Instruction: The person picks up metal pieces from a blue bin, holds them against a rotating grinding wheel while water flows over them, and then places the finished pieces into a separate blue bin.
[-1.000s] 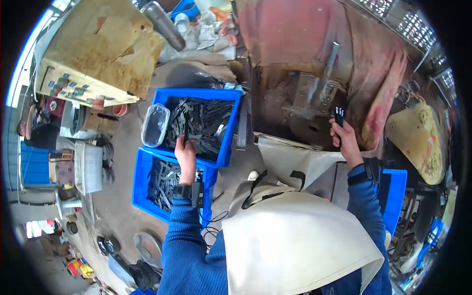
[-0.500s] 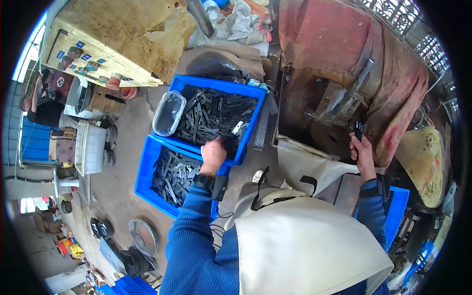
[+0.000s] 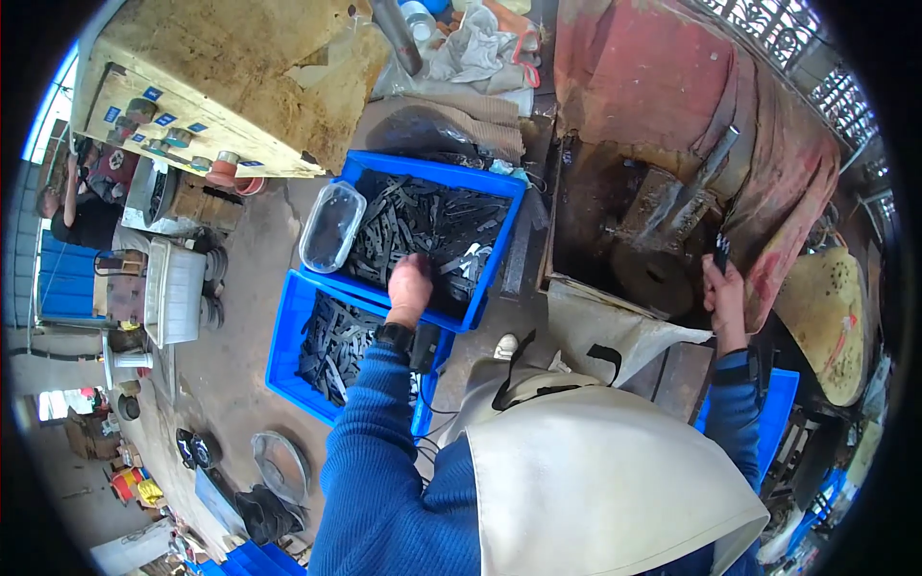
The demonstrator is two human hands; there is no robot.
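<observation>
My left hand (image 3: 411, 290) reaches down into the farther blue bin (image 3: 442, 168), among dark flat metal strips (image 3: 384, 230) piled loosely. Its fingertips are hidden behind the hand and against the dark pieces. On the right, my right hand (image 3: 726, 296) is closed round a few dark metal strips (image 3: 721, 252), their ends sticking up past the fingers. That hand is beside the open front of a grimy metal housing, near a round disc (image 3: 657, 274) inside it. A clear plastic tub (image 3: 333, 228) rests on the left side of the farther bin.
A nearer blue bin (image 3: 280, 331) holds more strips. A beige control box (image 3: 206, 125) with knobs stands at far left. Red cloth (image 3: 648, 67) drapes the housing, and a metal bar (image 3: 713, 158) slants inside it. Another person (image 3: 86, 206) is at the left edge.
My left hand has shifted a little left over the strips in the bin. My right hand, still gripping its strips, has moved slightly right, away from the disc.
</observation>
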